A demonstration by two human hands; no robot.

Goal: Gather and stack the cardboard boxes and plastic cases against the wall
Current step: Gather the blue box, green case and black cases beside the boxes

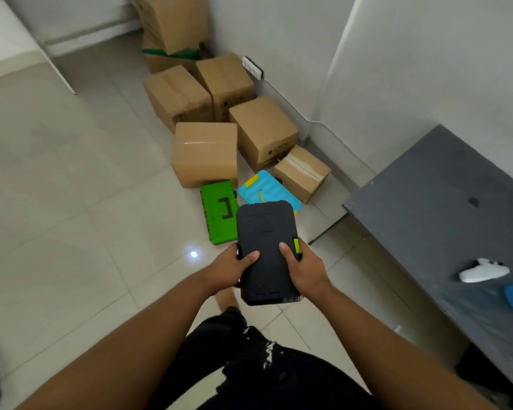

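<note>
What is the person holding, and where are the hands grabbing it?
A black plastic case, held by its near end: left hand and right hand grip opposite long edges, thumbs on top.

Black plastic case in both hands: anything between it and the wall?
Yes. The green plastic case and light-blue plastic case lie on the floor directly ahead, with brown cardboard boxes behind them against the wall.

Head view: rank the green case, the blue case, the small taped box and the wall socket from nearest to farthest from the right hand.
From the right hand:
1. Green case, left, on the floor.
2. Blue case, ahead, partly behind the held black case.
3. Small taped box, beside the wall.
4. Wall socket, farthest.
</note>
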